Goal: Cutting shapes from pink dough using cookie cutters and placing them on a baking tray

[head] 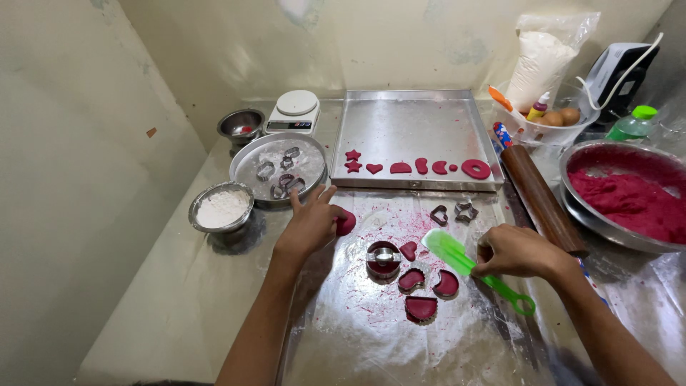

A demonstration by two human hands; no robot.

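While my hands work over the metal table (343, 343), red dough shapes lie between them.

My left hand (311, 225) presses with loose fingers on a red dough lump (346, 222), just below the round tray of cutters (280, 169). My right hand (516, 251) grips the green spatula (464, 263), its blade beside the round cutter (384, 259) and cut dough pieces (423, 289). Beside this hand lies the wooden rolling pin (542, 199).

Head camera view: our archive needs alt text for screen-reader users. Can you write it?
A person's left hand rests on a lump of dark red dough while the right hand holds a translucent green plastic spatula on a foil-covered table. Dough-filled metal cutters lie between them; a square steel baking tray holds cut shapes.
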